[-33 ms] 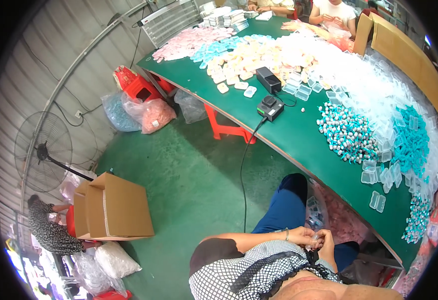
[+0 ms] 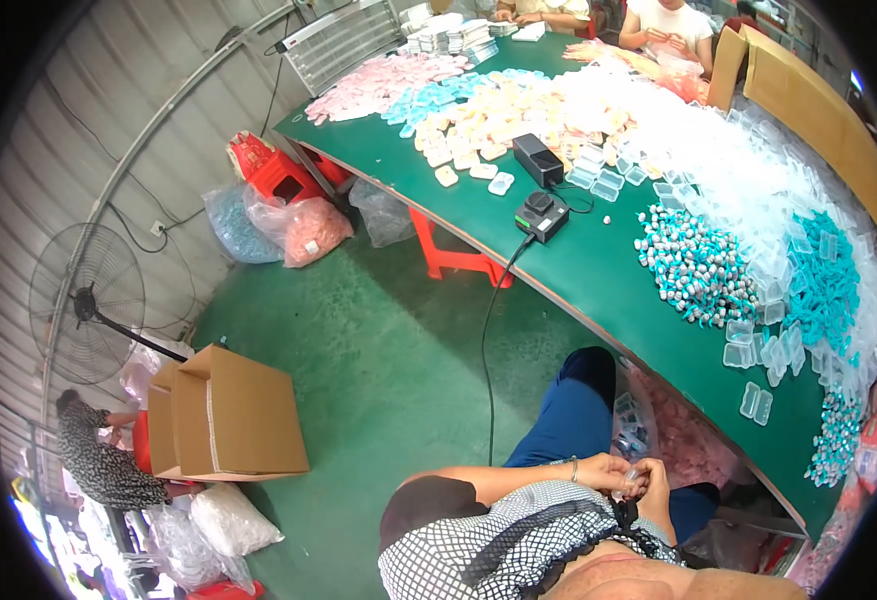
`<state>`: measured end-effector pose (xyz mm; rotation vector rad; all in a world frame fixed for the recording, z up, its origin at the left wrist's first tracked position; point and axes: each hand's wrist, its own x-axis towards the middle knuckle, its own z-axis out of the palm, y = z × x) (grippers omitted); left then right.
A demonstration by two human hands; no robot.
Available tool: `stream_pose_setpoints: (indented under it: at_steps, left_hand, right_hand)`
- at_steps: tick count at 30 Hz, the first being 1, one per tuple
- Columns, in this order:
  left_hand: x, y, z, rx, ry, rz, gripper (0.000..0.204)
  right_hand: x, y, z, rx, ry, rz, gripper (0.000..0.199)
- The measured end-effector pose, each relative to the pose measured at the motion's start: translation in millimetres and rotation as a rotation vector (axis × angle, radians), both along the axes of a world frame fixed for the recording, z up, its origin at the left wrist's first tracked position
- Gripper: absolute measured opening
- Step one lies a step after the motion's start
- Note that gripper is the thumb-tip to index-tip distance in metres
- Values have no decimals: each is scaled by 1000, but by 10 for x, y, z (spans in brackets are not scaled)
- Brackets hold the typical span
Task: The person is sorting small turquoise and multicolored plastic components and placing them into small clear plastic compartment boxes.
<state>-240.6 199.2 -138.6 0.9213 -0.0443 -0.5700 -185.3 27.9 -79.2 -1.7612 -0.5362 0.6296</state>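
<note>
Close to my body, below the table edge, both hands are together around a small clear plastic piece [image 2: 632,476], too small to make out fully, perhaps a little case. My left hand [image 2: 600,471], with a bracelet at the wrist, closes on it from the left. From the other side my right hand [image 2: 653,484] pinches it with bent fingers. On the table to the right lies an open clear plastic case [image 2: 755,403]. Beyond it are more clear cases [image 2: 738,350], a heap of small teal-and-silver pieces [image 2: 693,265] and a pile of teal plastic pieces [image 2: 820,280].
The green table [image 2: 598,290] carries heaps of orange, blue and pink cases, plus two black devices [image 2: 541,215] with a cable hanging down. Left are a cardboard box [image 2: 248,415], a fan [image 2: 86,300], bags and a red stool [image 2: 448,262]. Other people sit across the table; another bends at far left.
</note>
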Motion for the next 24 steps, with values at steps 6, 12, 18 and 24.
stream_pose_setpoints:
  at_steps: [6, 12, 18, 24]
  left_hand:
    - [27, -35, -34, 94, 39, -45, 32]
    - [-11, 0, -75, -84, 19, -19, 32]
    - [-109, 8, 3, -148, 68, -21, 33]
    - [-162, 4, 19, -197, 48, -26, 33]
  right_hand:
    - [28, 25, 39, -58, -85, 44, 60]
    - [32, 61, 78, -76, -125, 65, 59]
    - [27, 16, 8, -102, -175, 131, 54]
    - [-25, -25, 9, -120, -72, 119, 55]
